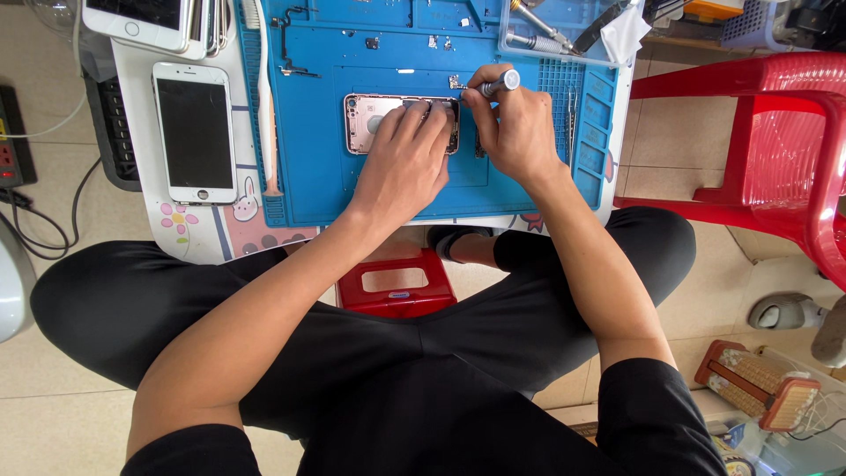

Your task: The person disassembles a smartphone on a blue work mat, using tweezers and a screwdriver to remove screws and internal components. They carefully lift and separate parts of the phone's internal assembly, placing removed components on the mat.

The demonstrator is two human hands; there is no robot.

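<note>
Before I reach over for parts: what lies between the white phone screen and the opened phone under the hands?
In the head view, a long white tool lies on the blue mat, between the white phone screen and the opened phone.

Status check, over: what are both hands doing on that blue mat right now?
Left hand pressing down on opened phone housing. Right hand gripping silver screwdriver, tip at housing's upper edge. Blue mat holds loose small parts; nothing blocking the work.

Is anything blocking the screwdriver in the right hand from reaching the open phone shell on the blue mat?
Nothing visible does. The right hand holds the screwdriver at the phone shell's right end, and the left hand rests on the shell beside it.
</note>
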